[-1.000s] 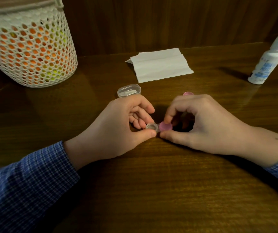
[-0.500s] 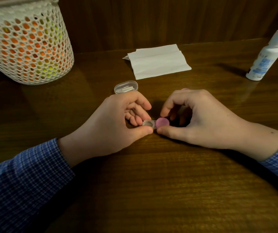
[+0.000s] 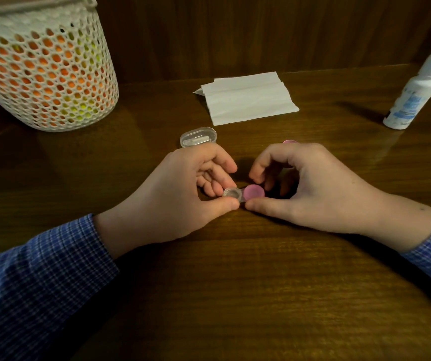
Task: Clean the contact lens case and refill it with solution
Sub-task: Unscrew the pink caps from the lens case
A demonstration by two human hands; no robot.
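The small clear contact lens case (image 3: pixel 235 195) lies on the wooden table (image 3: pixel 235 282) between my hands. Its left well (image 3: pixel 231 193) is uncovered, and a pink cap (image 3: pixel 254 192) sits on its right well. My left hand (image 3: pixel 178 194) pinches the left end of the case between thumb and fingers. My right hand (image 3: pixel 308 188) holds the pink cap with its thumb at the front edge and curled fingers behind, while the index finger arches above it. A second pink cap (image 3: pixel 289 142) peeks out behind my right hand. The white solution bottle (image 3: pixel 414 95) stands capped at the far right.
A folded white tissue (image 3: pixel 248 100) lies at the back of the table, in the middle. A clear oval plastic box (image 3: pixel 198 136) sits just beyond my left hand. At the far left stands a white mesh basket (image 3: pixel 40 69) holding orange and yellow things. A wooden wall runs behind.
My right index finger has lifted off the pink cap and now arches above it. Both hands stay at the case.
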